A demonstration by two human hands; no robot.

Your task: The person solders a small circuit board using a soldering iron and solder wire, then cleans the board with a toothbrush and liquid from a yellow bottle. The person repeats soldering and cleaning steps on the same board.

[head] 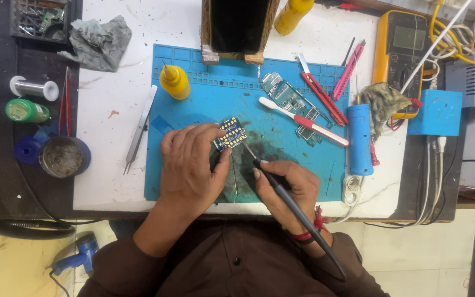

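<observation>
My left hand pinches a small dark blue circuit board with rows of gold pads, tilted up above the blue work mat. My right hand grips a black soldering iron like a pen. Its thin tip points up-left and ends just below the board's lower right edge. Both hands rest on a dark stained patch of the mat.
A yellow squeeze bottle, green phone board, toothbrush, red cutters, blue cylinder lie on the mat. Tweezers lie left. Multimeter, rag, solder spool, tin surround.
</observation>
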